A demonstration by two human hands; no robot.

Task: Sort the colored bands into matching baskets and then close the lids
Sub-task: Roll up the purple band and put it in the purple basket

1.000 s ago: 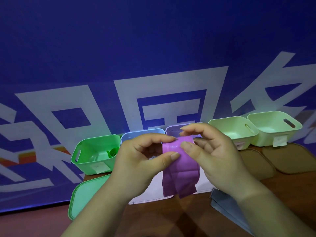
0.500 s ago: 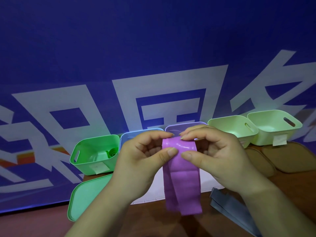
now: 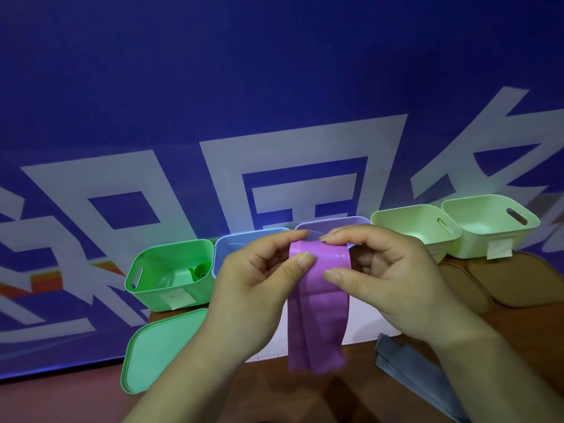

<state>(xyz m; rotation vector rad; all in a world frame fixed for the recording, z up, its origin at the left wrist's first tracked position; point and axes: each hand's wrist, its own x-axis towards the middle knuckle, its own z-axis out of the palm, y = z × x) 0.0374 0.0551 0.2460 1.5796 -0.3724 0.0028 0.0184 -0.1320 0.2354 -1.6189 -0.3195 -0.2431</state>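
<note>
A purple elastic band (image 3: pixel 317 312) is pinched at its top fold by the thumbs and fingers of the left hand (image 3: pixel 259 288) and the right hand (image 3: pixel 384 279), held just in front of the open lilac plastic basket (image 3: pixel 345 220).

- Purple band (image 3: pixel 317 315) — a wide, flat strip folded over at the top, its doubled length hanging straight down; the left hand (image 3: pixel 259 282) and right hand (image 3: pixel 381 276) pinch the fold from either side.
- Grey-blue band (image 3: pixel 409 367) lies flat on the surface, at the lower right.
- Green basket (image 3: pixel 171 288) stands open with a small green roll (image 3: pixel 200 271) inside; its green lid (image 3: pixel 161 349) lies flat just in front.
- Blue basket (image 3: pixel 232 242) and purple basket (image 3: pixel 335 222) stand side by side, partly hidden behind the hands.
- Two pale green baskets (image 3: pixel 427 227) stand open on the right — two brown lids (image 3: pixel 518 279) lie in front.
</note>
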